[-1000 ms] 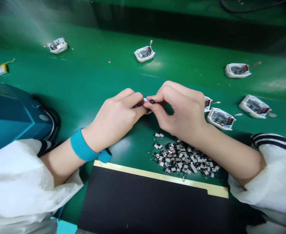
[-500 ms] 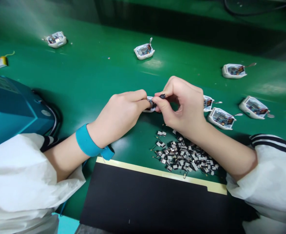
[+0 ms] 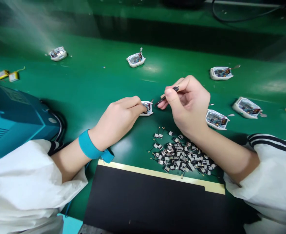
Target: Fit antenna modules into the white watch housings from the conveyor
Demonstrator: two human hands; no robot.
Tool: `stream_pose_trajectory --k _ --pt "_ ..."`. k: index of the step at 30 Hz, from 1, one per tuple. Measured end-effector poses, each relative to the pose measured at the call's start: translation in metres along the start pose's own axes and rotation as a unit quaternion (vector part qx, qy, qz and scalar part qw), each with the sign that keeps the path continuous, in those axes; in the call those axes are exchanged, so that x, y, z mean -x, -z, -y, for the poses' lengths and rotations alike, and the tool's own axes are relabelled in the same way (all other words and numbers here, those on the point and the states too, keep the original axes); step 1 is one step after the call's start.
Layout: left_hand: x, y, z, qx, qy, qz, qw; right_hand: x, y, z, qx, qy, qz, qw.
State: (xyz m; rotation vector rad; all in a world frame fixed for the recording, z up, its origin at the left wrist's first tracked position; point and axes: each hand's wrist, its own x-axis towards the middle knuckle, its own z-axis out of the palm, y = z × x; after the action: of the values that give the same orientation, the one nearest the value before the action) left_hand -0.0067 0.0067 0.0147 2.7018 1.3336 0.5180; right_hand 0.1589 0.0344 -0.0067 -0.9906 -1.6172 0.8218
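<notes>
My left hand [image 3: 119, 118], with a blue band [image 3: 88, 144] on its wrist, is closed with its fingertips on a small white device housing [image 3: 147, 109]. The housing lies open side up and shows a circuit board and a short lead at its upper right corner. How much of the housing the fingers cover is hidden. Just to its right, my right hand [image 3: 188, 104] pinches a short, slim black tool [image 3: 176, 88] between thumb and fingers. Its lower end points down-left and stands a little apart from the housing. Its exact kind cannot be made out.
Below my hands lies a pile of small parts with black leads [image 3: 181, 156], above a black mat [image 3: 147, 195] with a yellowish edge. More open white housings [image 3: 217, 119] lie on the green table. At left are a blue machine [image 3: 18, 120] and yellow battery packs [image 3: 13, 76].
My right hand has moved up and right with the black tool, off the housing. My left hand stays on the housing. The whole view has shifted slightly.
</notes>
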Motion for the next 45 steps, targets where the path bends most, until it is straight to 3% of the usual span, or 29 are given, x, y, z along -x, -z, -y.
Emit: stream_pose_trajectory --k 6,12,17,20,23,25,28,30,34,39,45 --pt "-0.001 -0.001 0.003 -0.015 -0.001 -0.002 1.000 0.002 -0.001 -0.002 0.024 0.018 0.035 0.999" --pt "0.002 0.005 -0.005 -0.005 0.033 -0.002 0.999 -0.004 0.009 0.002 0.155 0.062 0.042 0.985" --pt "0.009 0.020 -0.014 0.117 0.101 0.024 0.988 -0.014 0.027 0.016 0.262 0.070 0.218 0.937" --pt "0.007 0.020 -0.003 0.159 0.087 0.008 0.983 -0.015 0.026 0.020 0.297 0.073 0.278 0.911" --pt "0.002 0.012 0.012 0.171 0.044 0.049 0.983 -0.010 0.018 0.019 0.352 0.104 0.281 0.887" --pt "-0.001 0.006 0.018 0.170 0.037 0.074 0.982 -0.007 0.012 0.018 0.413 0.148 0.278 0.855" --pt "-0.002 0.000 0.018 0.174 0.055 0.062 0.981 -0.003 0.007 0.019 0.478 0.207 0.268 0.810" --pt "0.000 -0.001 0.015 0.192 0.058 0.036 0.979 -0.002 0.007 0.022 0.497 0.229 0.256 0.797" --pt "0.006 0.001 0.008 0.262 0.053 -0.005 0.964 -0.002 0.009 0.029 0.500 0.246 0.244 0.794" --pt "0.009 0.004 0.003 0.322 0.069 -0.011 0.944 -0.004 0.012 0.031 0.494 0.286 0.231 0.788" --pt "0.010 0.005 0.002 0.326 0.066 -0.012 0.943 -0.008 0.012 0.029 0.458 0.289 0.217 0.812"
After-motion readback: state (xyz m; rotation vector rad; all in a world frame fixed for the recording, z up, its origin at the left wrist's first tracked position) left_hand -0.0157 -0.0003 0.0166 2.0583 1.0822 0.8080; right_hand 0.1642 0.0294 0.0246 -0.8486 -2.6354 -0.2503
